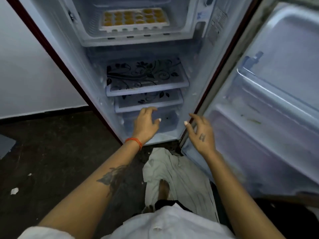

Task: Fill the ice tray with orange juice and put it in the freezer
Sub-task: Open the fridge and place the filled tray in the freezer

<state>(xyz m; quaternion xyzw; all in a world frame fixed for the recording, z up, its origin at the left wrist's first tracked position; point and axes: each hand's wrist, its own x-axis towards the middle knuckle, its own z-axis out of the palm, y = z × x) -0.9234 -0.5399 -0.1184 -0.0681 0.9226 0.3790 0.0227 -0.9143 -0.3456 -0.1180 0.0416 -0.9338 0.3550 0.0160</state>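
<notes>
Apparently all but done: ice tray [134, 18] filled with orange juice, resting in freezer [131, 37]; left hand [146, 123] and right hand [201, 133] empty, fingers spread; fridge door [269, 94] unclosed.

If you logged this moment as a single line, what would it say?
white plastic ice tray of orange juice: in freezer compartment | left hand: open, empty | right hand: open, empty | fridge door: open

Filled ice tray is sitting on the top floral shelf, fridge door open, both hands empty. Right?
Not quite. The head view shows the ice tray in the freezer compartment above the floral shelf. The door is open; left hand and right hand are empty.
</notes>
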